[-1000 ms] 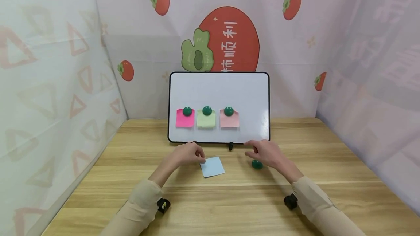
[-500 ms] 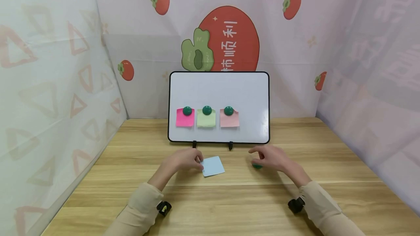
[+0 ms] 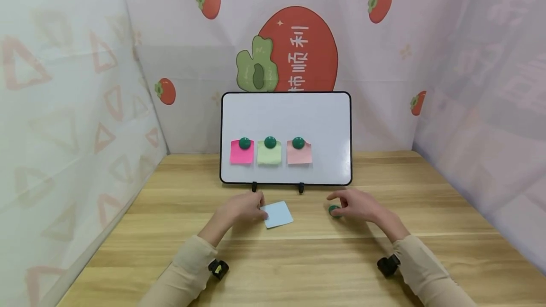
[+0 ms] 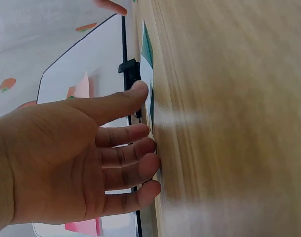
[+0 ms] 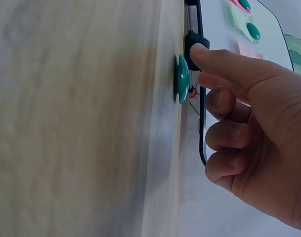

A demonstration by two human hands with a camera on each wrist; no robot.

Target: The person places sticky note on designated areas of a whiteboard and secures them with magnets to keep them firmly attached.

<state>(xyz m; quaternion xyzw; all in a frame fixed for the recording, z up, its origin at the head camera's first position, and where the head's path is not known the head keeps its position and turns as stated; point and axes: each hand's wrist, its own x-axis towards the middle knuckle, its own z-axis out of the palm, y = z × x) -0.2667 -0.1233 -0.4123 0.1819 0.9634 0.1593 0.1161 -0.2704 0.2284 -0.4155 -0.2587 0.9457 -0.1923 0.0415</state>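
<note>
In the head view a light blue sticky note lies on the table, and my left hand is at its left edge. The left wrist view shows the left thumb over the note, the other fingers bent near the table and apart from the thumb. A round green magnet rests on the wood under my right hand. Seen from the right wrist, the thumb and index finger hover just above the magnet, not closed round it; the remaining fingers are curled.
Behind the hands stands a black-framed whiteboard on small black feet. It bears a hot pink note, a pale green note and a light pink note, each under a green magnet. Printed cloth surrounds the wooden table.
Both hands have come lower and nearer the front of the table. The left thumb has reached over the blue note's edge; the right hand has come down over the loose magnet.
</note>
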